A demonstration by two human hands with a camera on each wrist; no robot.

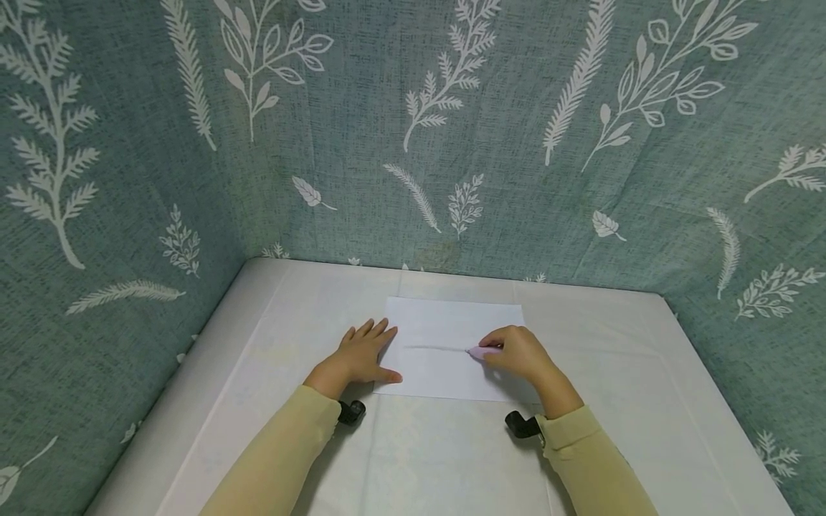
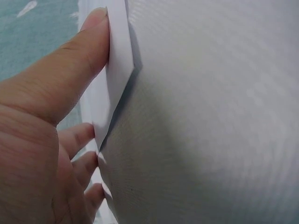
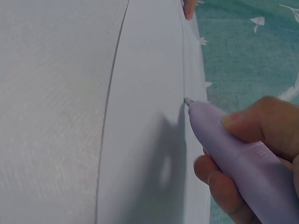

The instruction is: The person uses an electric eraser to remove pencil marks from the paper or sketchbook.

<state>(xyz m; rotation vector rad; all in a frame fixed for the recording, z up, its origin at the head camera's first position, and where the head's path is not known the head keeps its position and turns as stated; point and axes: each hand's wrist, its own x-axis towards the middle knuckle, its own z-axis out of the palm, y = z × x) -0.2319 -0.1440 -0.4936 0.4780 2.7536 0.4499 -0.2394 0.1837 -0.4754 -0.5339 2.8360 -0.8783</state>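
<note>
A white sheet of paper (image 1: 445, 322) lies flat on the covered table. My left hand (image 1: 363, 355) rests with spread fingers on its left side; in the left wrist view the thumb (image 2: 84, 60) presses near the sheet's corner. Over the right half, my right hand (image 1: 519, 352) grips a thick lilac pen-shaped tool (image 3: 233, 154). Its small grey tip (image 3: 188, 101) touches the paper. From that tip a thin grey line (image 1: 432, 348) runs leftward across the sheet; whether it is drawn or cut, I cannot tell.
The table (image 1: 426, 459) wears a white cover. Behind it and at both sides hangs green cloth (image 1: 361, 158) with white leaf prints. Black wrist cameras (image 1: 351, 413) sit at both sleeve cuffs.
</note>
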